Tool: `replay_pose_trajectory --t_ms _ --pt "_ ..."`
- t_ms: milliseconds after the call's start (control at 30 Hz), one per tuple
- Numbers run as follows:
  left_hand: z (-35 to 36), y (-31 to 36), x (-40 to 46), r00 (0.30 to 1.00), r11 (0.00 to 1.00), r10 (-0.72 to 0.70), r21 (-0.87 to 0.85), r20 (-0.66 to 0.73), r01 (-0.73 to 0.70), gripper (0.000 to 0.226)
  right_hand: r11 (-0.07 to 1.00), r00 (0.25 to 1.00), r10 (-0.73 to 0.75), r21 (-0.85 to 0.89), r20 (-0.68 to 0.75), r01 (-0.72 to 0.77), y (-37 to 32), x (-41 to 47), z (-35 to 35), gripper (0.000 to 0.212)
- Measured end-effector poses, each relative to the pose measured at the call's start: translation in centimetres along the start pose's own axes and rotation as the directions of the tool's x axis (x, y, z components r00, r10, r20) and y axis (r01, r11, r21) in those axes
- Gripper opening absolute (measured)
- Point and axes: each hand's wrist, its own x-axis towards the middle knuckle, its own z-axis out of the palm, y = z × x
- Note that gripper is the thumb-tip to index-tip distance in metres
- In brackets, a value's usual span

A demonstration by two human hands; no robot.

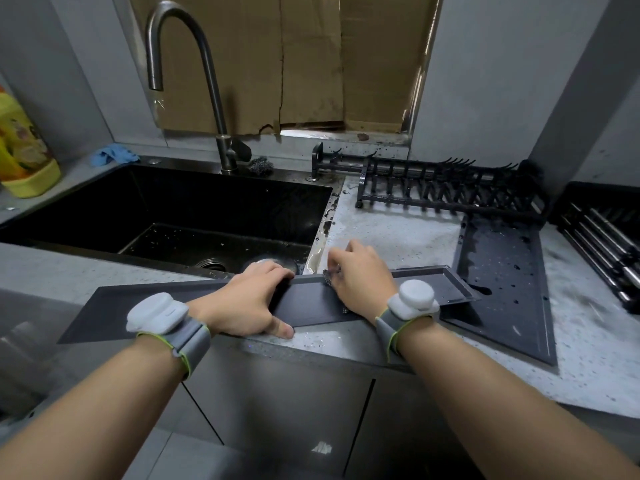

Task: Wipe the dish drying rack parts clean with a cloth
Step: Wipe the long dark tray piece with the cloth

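We steady the long drip tray [308, 301] across the counter edge by the sink [166, 216], our left hand [251, 306] gripping its rim so it cannot slide. Our right hand [360, 275] clutches what looks like a scrubber [330, 274], pressing it on the tray; 2 other rack parts wait behind.
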Motion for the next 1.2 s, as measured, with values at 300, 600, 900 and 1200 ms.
replay_pose_trajectory --t_ms 300,600,900,1200 --pt "-0.1 0.1 0.1 1.0 1.0 -0.014 0.012 0.026 0.013 0.101 0.995 0.997 0.083 -0.058 -0.01 -0.083 3.1 0.2 -3.1 0.012" --pt "0.0 0.2 0.1 0.999 0.999 -0.023 0.024 0.027 0.023 0.101 0.986 0.991 0.114 -0.133 0.065 -0.104 4.8 -0.5 -4.5 0.01" --pt "0.0 0.3 -0.4 0.999 0.999 -0.038 0.004 0.038 0.037 0.101 0.994 0.994 0.074 -0.092 0.084 -0.066 1.2 -0.9 -2.7 0.016" --pt "-1.7 -1.2 -1.9 0.999 0.998 -0.026 0.059 0.031 0.024 0.096 0.956 0.981 0.195 0.221 0.009 -0.192 4.6 -3.1 -7.3 0.007"
